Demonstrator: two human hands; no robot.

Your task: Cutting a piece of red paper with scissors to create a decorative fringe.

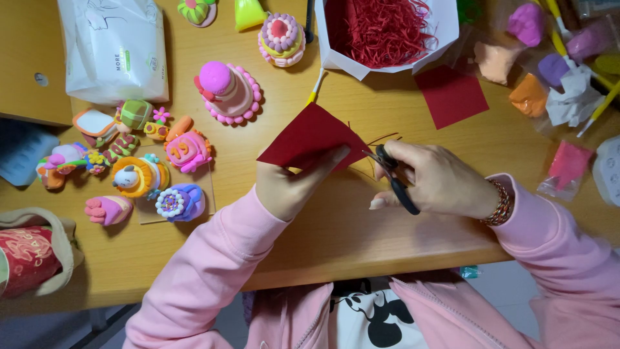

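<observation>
Head view shows the left hand (pixel 284 187) pinching a red paper sheet (pixel 310 137) above the table (pixel 336 232) while the right hand (pixel 434 181) grips black scissors (pixel 395 176) at its edge; red shreds (pixel 381 29) already fill the white box (pixel 445 26), another red square (pixel 451 95) lies uncut.

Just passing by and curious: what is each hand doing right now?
Left hand: closed on a dark red paper sheet, pinching its lower edge.
Right hand: closed around black-handled scissors, at the sheet's right edge.
</observation>
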